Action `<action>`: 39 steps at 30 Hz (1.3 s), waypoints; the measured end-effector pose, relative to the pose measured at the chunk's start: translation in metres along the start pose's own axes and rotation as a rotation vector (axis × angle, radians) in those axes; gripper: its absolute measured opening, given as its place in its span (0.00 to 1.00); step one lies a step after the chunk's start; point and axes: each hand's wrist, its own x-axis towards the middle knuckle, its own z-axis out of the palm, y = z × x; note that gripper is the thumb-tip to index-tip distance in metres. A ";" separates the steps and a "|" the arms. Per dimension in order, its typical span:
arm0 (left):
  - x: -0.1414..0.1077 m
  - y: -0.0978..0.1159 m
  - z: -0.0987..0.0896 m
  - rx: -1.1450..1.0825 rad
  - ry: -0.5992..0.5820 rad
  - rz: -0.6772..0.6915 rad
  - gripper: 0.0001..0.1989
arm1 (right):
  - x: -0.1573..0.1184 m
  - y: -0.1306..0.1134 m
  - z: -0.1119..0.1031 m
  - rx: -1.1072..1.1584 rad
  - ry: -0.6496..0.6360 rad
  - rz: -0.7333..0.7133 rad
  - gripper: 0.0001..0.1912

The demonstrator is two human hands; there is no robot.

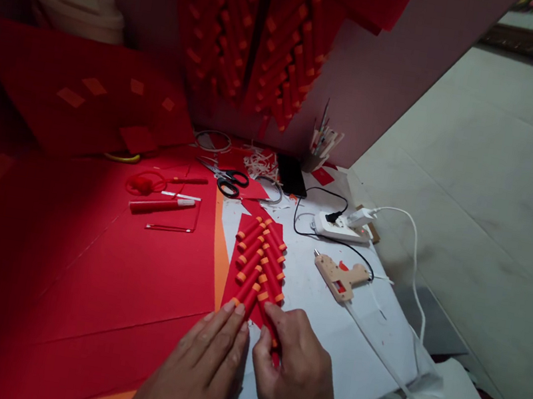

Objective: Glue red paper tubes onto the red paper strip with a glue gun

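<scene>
On the table lies a red paper strip [279, 228] carrying two slanting rows of red paper tubes [250, 269] banded in orange, which meet in a V pattern. My left hand [202, 365] rests flat with fingers stretched out, its fingertips on the lowest tubes of the left row. With thumb and index finger, my right hand [297, 373] pinches a red paper tube [265, 308] at the bottom of the right row. The lower end of the strip is partly hidden by both hands. To the right lies a beige hot glue gun [342, 278] with a glue stick in it.
Large red paper [130, 292] covers the left side, with a red marker [161, 205] on it. Black-handled scissors [229, 180], a phone [292, 175] and a pen holder [314, 156] stand or lie behind. Cables run from a white power strip [343, 228]. Finished tube strips [289, 55] hang above.
</scene>
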 end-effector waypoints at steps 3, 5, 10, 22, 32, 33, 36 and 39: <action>0.001 -0.001 -0.001 0.000 -0.008 -0.001 0.27 | 0.000 -0.001 0.000 -0.031 -0.008 -0.002 0.16; 0.002 -0.001 -0.001 0.050 -0.002 0.008 0.27 | 0.001 -0.001 0.000 -0.050 -0.009 -0.006 0.16; 0.002 0.000 0.000 0.022 -0.006 0.001 0.27 | 0.002 -0.003 0.000 -0.090 -0.019 -0.008 0.16; 0.025 -0.001 -0.018 0.174 -0.047 0.067 0.29 | -0.001 -0.002 0.000 -0.116 -0.026 0.013 0.15; 0.049 -0.001 -0.027 0.261 -0.044 0.164 0.27 | -0.004 0.001 0.004 -0.030 -0.031 0.046 0.21; 0.050 -0.002 -0.027 0.262 -0.050 0.169 0.27 | -0.004 0.001 0.005 -0.030 -0.033 0.048 0.21; 0.055 -0.005 -0.030 0.239 -0.085 0.185 0.28 | -0.004 0.002 0.007 -0.033 -0.040 0.053 0.22; 0.062 -0.009 -0.036 0.205 -0.130 0.200 0.29 | -0.004 0.002 0.008 -0.040 -0.054 0.057 0.22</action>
